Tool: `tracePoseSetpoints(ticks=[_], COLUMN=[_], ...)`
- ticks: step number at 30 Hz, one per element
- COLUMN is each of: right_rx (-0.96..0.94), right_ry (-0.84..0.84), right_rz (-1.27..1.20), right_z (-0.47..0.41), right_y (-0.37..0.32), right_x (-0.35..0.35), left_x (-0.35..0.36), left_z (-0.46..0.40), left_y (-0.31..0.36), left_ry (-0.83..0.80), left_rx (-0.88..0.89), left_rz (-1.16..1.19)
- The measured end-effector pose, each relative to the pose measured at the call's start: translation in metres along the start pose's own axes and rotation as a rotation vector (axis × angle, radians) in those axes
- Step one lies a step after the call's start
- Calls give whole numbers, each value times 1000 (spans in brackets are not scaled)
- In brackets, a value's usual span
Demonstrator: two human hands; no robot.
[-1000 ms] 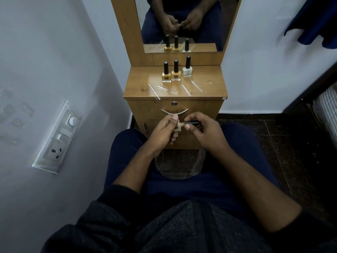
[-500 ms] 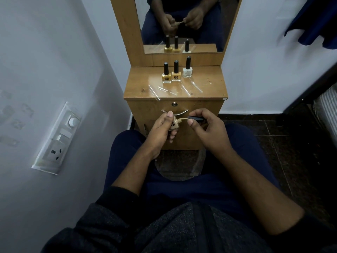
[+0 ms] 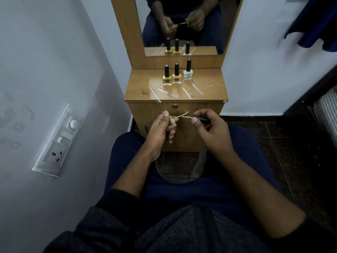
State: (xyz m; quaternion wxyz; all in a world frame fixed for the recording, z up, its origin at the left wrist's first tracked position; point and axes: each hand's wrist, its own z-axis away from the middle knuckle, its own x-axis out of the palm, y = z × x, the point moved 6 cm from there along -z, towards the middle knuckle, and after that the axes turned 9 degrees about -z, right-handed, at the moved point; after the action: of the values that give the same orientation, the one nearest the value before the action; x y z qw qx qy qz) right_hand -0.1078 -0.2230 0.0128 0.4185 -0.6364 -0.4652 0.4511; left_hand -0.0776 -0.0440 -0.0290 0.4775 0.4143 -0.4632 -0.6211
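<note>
My left hand (image 3: pixel 160 132) grips a small beige nail polish bottle (image 3: pixel 172 123), tilted with its neck pointing right. My right hand (image 3: pixel 209 128) pinches the black brush cap (image 3: pixel 199 117), whose beige-coated brush stem (image 3: pixel 186 117) reaches toward the bottle's neck. Both hands hover above my lap, in front of the drawer of a small wooden dressing table (image 3: pixel 209 88).
On the tabletop stand two yellow polish bottles (image 3: pixel 167 78) (image 3: pixel 176 76) and a white one (image 3: pixel 188 72), with several clear plastic strips (image 3: pixel 186 92) lying in front. A mirror (image 3: pixel 182 24) rises behind. A switch panel (image 3: pixel 58 141) is on the left wall. Blue cloth (image 3: pixel 315 22) hangs top right.
The cap sat close against the bottle a second ago. My right hand has since drawn it out to the right, baring the brush stem, and both hands have risen slightly.
</note>
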Motion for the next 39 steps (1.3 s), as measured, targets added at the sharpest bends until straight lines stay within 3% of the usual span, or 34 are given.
tracePoseSetpoints(ticks=[10,17,27,39], right_rx=[0,-73,-33,-5], right_ry=[116,109,93,35], right_rz=[-109,-150,-184,-168], right_z=[-4,-8,-22,-33], right_y=[4,1,7,14], right_x=[-3,12,26,36], left_x=[0,-8,-27,-37], left_z=[5,4,-10,-12], left_y=[15,23,23,32], left_ry=[8,59,249,400], left_rx=[117,208,334,441], left_rz=[67,60,-311,-462])
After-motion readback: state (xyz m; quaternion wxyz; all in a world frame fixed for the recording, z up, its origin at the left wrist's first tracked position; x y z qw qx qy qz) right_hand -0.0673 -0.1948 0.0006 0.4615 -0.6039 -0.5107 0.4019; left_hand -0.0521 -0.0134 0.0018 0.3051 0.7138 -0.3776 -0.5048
